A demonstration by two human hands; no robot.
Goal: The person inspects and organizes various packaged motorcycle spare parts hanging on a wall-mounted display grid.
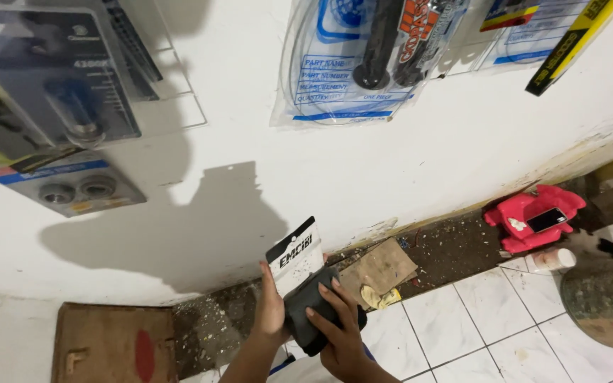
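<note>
I see my left hand (271, 312) and right hand (342, 333) low in the middle, both on a dark padded part with a white card header (305, 294). Behind them stands the white plaster wall (363, 184), with clear plastic blister packs (51, 92) hung upper left. A brown wooden board (111, 344) lies to the left, a flat brown cardboard piece (377, 269) just right, and a red plastic housing (533, 216) far right, on the white tiled floor (491, 312).
</note>
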